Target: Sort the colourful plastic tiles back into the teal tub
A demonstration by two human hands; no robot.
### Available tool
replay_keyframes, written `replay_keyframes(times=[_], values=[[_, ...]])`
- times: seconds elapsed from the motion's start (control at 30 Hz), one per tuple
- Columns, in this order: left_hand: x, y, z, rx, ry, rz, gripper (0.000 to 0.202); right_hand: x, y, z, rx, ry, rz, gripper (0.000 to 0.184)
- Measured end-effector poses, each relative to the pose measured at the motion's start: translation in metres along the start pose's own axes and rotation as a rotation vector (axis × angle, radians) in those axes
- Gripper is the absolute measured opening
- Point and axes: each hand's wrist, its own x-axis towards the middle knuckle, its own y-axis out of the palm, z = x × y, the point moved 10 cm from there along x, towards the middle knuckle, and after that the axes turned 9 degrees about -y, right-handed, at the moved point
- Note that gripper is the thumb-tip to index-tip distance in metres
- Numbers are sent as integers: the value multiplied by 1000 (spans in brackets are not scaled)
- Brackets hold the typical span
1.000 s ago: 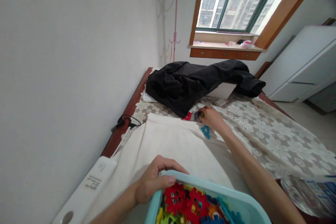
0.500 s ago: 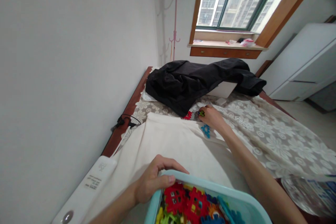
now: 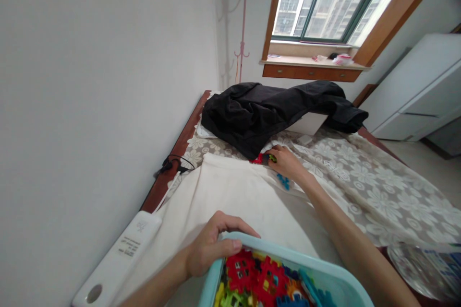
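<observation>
Head view, 1 camera only.

The right hand [image 3: 286, 163] is stretched out to the far edge of the cream cloth [image 3: 237, 192], where it meets the black garment [image 3: 259, 115]. Its fingers are closed around small plastic pieces [image 3: 269, 158], green and dark, with a red piece [image 3: 256, 159] lying just beside them on the bedspread. A blue piece [image 3: 284, 182] lies near the wrist, partly hidden by it. How many pieces the hand encloses cannot be told at this distance.

The left hand [image 3: 212, 244] clasps the near rim of the pale blue basket [image 3: 288, 261], thumb along the inside edge, fingers curled over the outside. The basket sits at the bottom of the frame and holds a heap of interlocking pieces [image 3: 259, 278] in red, yellow, green, blue and orange.

Handling, as a judgement: the pieces appear to be thin, rigid, notched plastic tiles. They should be light and not fragile, but smooth, and the flat faces may slip. A pinch across 2 opposite edges, or a finger hooked into a notch, should hold better than pressure on the faces. Those lying flat on soft fabric may need an edge lifted 1st. The basket looks stiff; its rim is the natural hold.

Also visible: a white device [image 3: 118, 259] at the left of the cloth, a black cable [image 3: 173, 165] by the bed frame, and a floral bedspread [image 3: 360, 182].
</observation>
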Motion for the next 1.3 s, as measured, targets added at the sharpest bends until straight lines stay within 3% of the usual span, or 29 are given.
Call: replay_keyframes(times=[0.2, 0.3, 0.5, 0.63, 1.07, 1.3], values=[[1, 0, 4, -11, -12, 1, 49, -7, -16, -29, -62, 114, -49, 36], [2, 0, 5, -20, -24, 12, 50, -5, -18, -24, -52, 121, -77, 38], [1, -1, 3, -25, -23, 5, 49, -3, -4, -7, -95, 176, -61, 43], [1, 0, 5, -27, -25, 8, 50, -2, 0, -2, -93, 123, -6, 33], [0, 0, 3, -13, -13, 5, 49, -6, -8, -6, -105, 133, 34, 31], [1, 1, 2, -17, -24, 11, 51, -5, -6, 3, -102, 172, -27, 46]])
